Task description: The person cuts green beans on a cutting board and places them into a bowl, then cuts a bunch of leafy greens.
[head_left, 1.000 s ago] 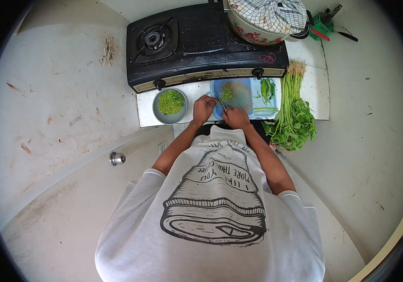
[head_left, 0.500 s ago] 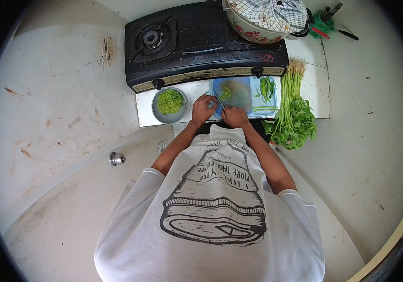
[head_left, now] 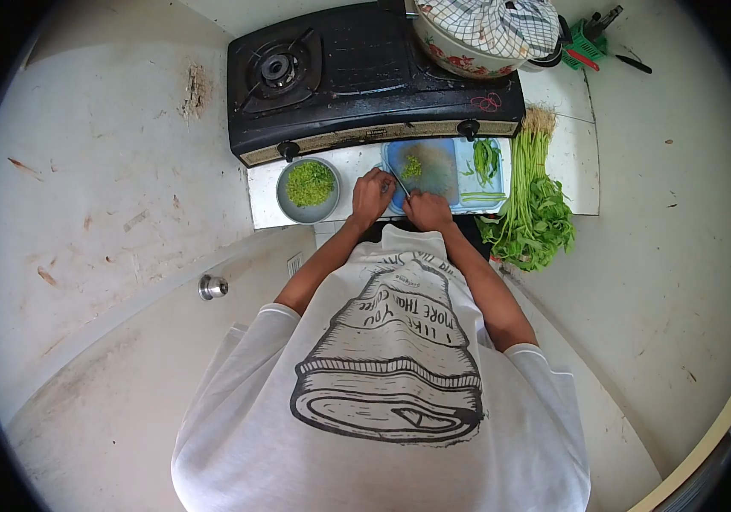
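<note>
My right hand (head_left: 427, 211) is closed around the handle of a knife (head_left: 400, 183), whose blade points up and left over the near left part of a blue cutting board (head_left: 439, 181). Beside the blade, at the board's left edge, my left hand (head_left: 372, 194) has its fingers curled in; whatever they hold is too small to make out. A small heap of chopped greens (head_left: 412, 166) lies on the board, past the knife tip. Plucked green leaves (head_left: 486, 160) and a few cut stems (head_left: 482, 197) rest at the right, on a light blue tray (head_left: 465, 183).
A grey bowl (head_left: 282, 205) of chopped greens stands left of my hands. Behind the board is a black two-burner stove (head_left: 365, 77) with a cloth-covered pot (head_left: 468, 64). A leafy bunch with roots (head_left: 538, 196) lies to the right. A green basket (head_left: 585, 51) holds utensils.
My left hand has shifted very slightly to the right, closer to the blade. The knife, the right hand and the heap of chopped greens look almost the same.
</note>
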Action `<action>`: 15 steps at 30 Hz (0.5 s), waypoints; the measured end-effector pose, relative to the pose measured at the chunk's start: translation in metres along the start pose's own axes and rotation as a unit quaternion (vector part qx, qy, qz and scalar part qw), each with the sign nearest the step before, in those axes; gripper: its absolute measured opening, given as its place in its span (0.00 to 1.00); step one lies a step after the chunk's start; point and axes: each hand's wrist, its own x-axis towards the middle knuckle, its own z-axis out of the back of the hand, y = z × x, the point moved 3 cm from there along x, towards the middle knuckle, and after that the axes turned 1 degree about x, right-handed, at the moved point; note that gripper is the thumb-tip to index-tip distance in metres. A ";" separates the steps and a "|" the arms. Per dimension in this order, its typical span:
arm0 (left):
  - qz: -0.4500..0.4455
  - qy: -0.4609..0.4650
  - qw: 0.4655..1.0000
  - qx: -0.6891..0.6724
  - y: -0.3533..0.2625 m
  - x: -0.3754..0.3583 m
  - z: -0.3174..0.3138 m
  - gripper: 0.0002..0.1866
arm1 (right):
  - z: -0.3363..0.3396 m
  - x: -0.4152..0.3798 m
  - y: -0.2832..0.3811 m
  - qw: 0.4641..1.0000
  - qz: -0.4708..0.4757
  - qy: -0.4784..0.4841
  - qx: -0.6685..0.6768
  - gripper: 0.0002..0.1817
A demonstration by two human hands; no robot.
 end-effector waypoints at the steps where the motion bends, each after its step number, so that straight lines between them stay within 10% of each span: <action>1: 0.001 0.003 1.000 -0.004 0.001 0.000 0.000 0.06 | 0.001 0.001 0.001 1.000 -0.005 0.002 0.000 0.23; 15: 0.032 -0.023 0.999 -0.006 0.004 -0.006 -0.002 0.05 | 0.000 -0.004 -0.001 1.000 0.021 0.001 0.012 0.22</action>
